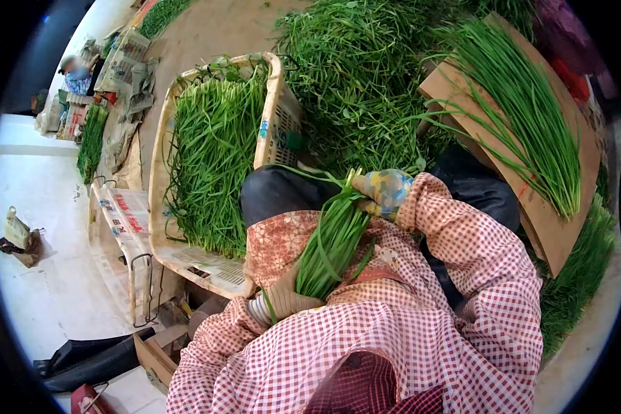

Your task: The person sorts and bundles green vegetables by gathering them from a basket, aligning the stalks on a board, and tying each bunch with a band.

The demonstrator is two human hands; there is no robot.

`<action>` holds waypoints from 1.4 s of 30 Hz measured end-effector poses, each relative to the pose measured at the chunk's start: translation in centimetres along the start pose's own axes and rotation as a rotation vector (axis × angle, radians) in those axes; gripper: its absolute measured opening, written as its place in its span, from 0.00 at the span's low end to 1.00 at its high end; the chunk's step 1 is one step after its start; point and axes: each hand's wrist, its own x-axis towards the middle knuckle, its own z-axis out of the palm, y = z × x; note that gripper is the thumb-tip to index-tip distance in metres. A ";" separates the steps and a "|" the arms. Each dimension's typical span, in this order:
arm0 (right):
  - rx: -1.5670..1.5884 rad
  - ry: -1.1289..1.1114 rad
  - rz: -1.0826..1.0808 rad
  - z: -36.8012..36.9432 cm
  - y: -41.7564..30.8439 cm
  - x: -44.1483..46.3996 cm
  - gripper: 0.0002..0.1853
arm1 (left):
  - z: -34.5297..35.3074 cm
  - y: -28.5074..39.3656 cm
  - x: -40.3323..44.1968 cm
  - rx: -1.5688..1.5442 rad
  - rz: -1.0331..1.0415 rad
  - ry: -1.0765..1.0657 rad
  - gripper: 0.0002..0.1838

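Observation:
A bundle of garlic chives (331,238) lies slantwise across my lap, its pale cut ends pointing up and away. My right hand (385,192), in a patterned glove, is closed around the bundle near those ends. Lower down, my left hand (288,295) wraps the leafy part; it wears a plain, dull-coloured glove. Some of its fingers are hidden under the leaves. To the left of my knees, a white plastic crate (277,110) holds chives packed in rows. More long chives (531,117) rest on a tilted cardboard sheet (455,90) at the right.
Beyond my knees spreads a big heap of loose greens (366,76). A second white crate (117,228) supports the left side. More chives (579,276) lie at the far right. A person (79,79) is far off at upper left, near other crates. Black material (90,362) lies at lower left.

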 end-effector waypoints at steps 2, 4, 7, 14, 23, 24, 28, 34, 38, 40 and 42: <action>0.222 -0.003 0.185 0.5 0.9 1.2 0.18 | 0.1 1.1 -0.2 -0.123 -0.120 -0.032 0.57; 0.479 0.026 0.389 1.4 2.2 2.6 0.18 | 0.1 1.9 -0.6 -0.143 -0.180 -0.008 0.58; 0.818 0.156 0.669 3.1 4.5 4.8 0.19 | -0.2 2.5 -0.5 -0.159 -0.267 0.023 0.59; 0.623 0.366 0.983 0.5 8.8 7.9 0.19 | -1.0 2.8 -0.6 0.065 -0.306 0.033 0.59; -0.480 -0.161 0.783 -7.0 10.4 6.7 0.46 | -0.5 3.8 0.6 -0.340 -0.356 0.042 0.55; -0.201 -0.206 0.586 -6.6 12.7 7.1 0.50 | -0.3 4.3 0.8 -0.515 -0.431 0.080 0.54; -0.276 -0.523 0.323 -5.4 1.6 7.2 0.33 | 0.7 6.2 1.7 -1.143 -0.732 0.370 0.53; 0.089 -0.269 0.201 -1.6 1.1 6.9 0.22 | -1.1 1.8 -0.8 -0.437 -0.120 -0.102 0.55; -0.122 0.161 0.262 -2.4 5.1 7.0 0.28 | -3.2 -1.5 -1.8 -0.380 -0.057 -0.258 0.57; 0.376 0.395 0.555 -5.2 3.7 5.2 0.31 | -3.7 -0.3 -2.9 -0.466 -0.095 -0.237 0.54; 0.729 0.483 0.449 -5.4 6.5 4.2 0.22 | -3.8 -0.2 -3.7 -0.513 -0.118 -0.221 0.52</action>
